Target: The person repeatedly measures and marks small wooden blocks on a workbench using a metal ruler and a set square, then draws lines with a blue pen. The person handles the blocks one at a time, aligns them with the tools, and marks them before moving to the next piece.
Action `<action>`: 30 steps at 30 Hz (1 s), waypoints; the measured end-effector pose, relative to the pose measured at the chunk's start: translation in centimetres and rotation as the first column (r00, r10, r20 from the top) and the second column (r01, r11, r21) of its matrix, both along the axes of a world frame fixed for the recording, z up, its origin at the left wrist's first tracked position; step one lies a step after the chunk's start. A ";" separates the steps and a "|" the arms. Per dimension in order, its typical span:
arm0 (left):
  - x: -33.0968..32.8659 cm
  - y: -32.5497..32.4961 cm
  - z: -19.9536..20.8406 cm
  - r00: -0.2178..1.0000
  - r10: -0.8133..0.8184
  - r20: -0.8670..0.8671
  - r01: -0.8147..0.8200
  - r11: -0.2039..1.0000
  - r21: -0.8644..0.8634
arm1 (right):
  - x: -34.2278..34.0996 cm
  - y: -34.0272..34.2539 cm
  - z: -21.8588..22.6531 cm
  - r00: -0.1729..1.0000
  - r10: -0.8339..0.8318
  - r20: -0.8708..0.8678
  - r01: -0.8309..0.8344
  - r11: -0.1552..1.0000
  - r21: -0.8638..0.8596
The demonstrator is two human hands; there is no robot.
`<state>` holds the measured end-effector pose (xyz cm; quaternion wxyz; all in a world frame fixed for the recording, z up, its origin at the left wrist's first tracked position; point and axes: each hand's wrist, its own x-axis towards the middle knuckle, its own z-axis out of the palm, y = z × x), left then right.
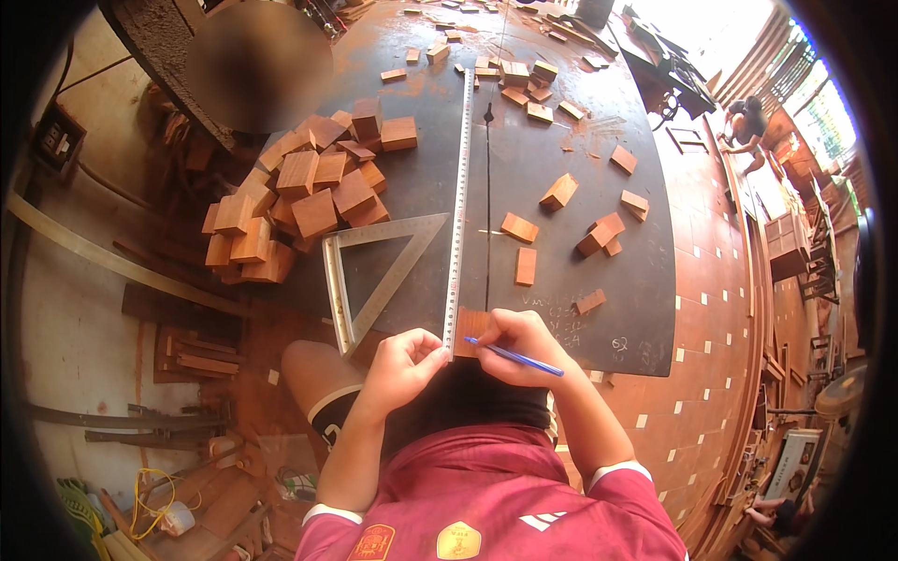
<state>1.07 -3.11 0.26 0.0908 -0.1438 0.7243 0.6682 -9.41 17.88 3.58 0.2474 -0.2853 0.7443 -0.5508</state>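
A long white measuring tape (457,220) runs straight across the dark table from its front edge toward the far side. My left hand (406,366) pinches the tape's near end. Just right of that end lies a reddish-brown wood block (475,323) at the table's edge. Over the block, my right hand (521,348) holds a blue pen (516,356), its tip on or very close to the wood. Left of the tape lies a metal triangle square (385,285), its corner reaching near my left hand.
A heap of wood blocks (315,213) covers the table's left side. Loose blocks (559,192) lie scattered to the right and far end. A dark slot (487,206) crosses the tabletop (421,159). Another person (746,124) is far right, on the tiled floor (692,309).
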 end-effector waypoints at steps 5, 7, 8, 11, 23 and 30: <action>-0.6 0.0 -0.5 1.000 -0.007 -0.026 0.006 0.999 -0.041 | -0.7 -0.8 0.1 0.985 0.002 -0.175 0.001 1.000 0.019; -0.7 0.0 -0.6 1.000 -0.005 -0.020 0.005 0.999 -0.041 | -0.7 -0.8 0.3 0.984 0.003 -0.179 0.002 1.000 0.027; -0.7 0.0 -0.7 1.000 0.000 -0.017 0.000 0.999 -0.040 | -0.7 -0.8 0.5 0.985 0.011 -0.175 -0.005 0.999 0.036; -0.6 0.0 -0.8 1.000 0.010 -0.012 -0.011 0.999 -0.032 | -0.8 -0.8 0.5 0.980 0.022 -0.197 -0.018 1.000 0.023; -0.4 0.2 -1.3 0.999 0.036 -0.007 -0.036 0.999 0.013 | -1.2 -1.1 -1.0 0.984 -0.003 -0.179 0.003 1.000 -0.003; -0.4 0.3 -1.1 0.999 0.048 -0.011 -0.048 0.999 0.023 | -1.2 -1.2 -0.7 0.987 0.007 -0.158 -0.008 1.000 -0.004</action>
